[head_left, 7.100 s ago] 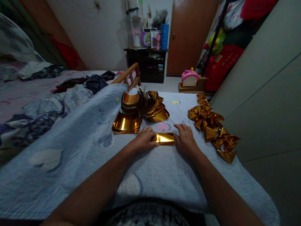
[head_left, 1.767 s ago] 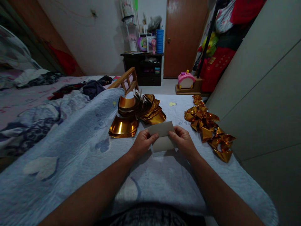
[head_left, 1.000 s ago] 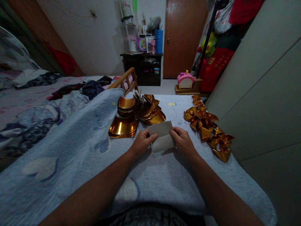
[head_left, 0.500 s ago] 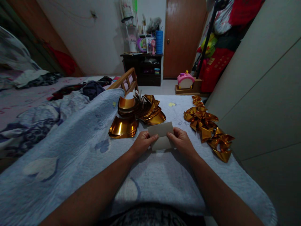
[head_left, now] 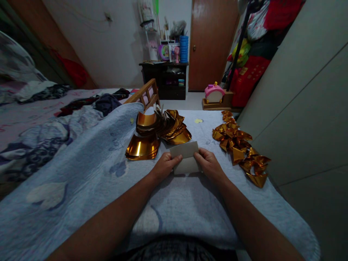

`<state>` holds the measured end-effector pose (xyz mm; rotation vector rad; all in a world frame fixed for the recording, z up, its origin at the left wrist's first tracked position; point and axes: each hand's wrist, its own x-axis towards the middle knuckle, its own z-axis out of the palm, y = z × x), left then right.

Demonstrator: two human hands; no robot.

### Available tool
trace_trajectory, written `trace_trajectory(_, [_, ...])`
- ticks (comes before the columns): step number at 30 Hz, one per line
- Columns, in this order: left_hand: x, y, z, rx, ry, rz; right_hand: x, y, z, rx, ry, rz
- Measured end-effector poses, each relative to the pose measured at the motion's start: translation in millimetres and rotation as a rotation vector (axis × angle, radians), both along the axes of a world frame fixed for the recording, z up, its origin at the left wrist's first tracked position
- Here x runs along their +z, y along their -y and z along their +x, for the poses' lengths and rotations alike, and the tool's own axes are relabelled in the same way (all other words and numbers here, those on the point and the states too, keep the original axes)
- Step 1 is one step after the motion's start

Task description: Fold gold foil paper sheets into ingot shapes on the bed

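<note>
A pale sheet of paper (head_left: 186, 165) with a crease across its middle is held low over the bed, its plain side toward me. My left hand (head_left: 166, 164) pinches the left edge, thumb on top near the crease. At the right edge my right hand (head_left: 210, 162) grips it the same way. The fingers beneath the sheet are hidden. Just beyond lie stacks of shiny gold foil paper (head_left: 143, 146), curved and fanned out. To the right stretches a row of folded gold foil pieces (head_left: 238, 154).
A blue quilt (head_left: 89, 188) covers the bed under everything. A wooden bed rail (head_left: 146, 92) rises behind the stacks. On the right stands a pale cabinet (head_left: 307, 108). Farther back are a pink toy (head_left: 214, 93), a dark shelf unit (head_left: 164, 81) and a wooden door (head_left: 213, 47).
The creased sheet and both hands have shifted very slightly, the sheet's top edge a little to the left. The gold foil stacks and folded pieces have not moved.
</note>
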<state>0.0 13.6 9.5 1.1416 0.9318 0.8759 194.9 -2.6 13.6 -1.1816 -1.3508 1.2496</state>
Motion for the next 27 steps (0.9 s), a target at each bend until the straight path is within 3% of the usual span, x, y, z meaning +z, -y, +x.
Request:
trace_trajectory(6, [-0.3, -1.9, -0.8, 0.005, -0.005, 0.041, -2.9, -1.5, -1.4, -0.065, -0.007, 0.068])
trace_trajectory(18, [-0.4, -1.0, -2.9, 0.05, -0.044, 0.029, 10.1, 10.7, -10.3, 0.054, -0.087, 0.082])
trace_trajectory(27, [-6.5, -3.7, -2.8, 0.027, -0.066, 0.057, -1.6, 4.8, -3.7, 0.042, -0.021, 0.054])
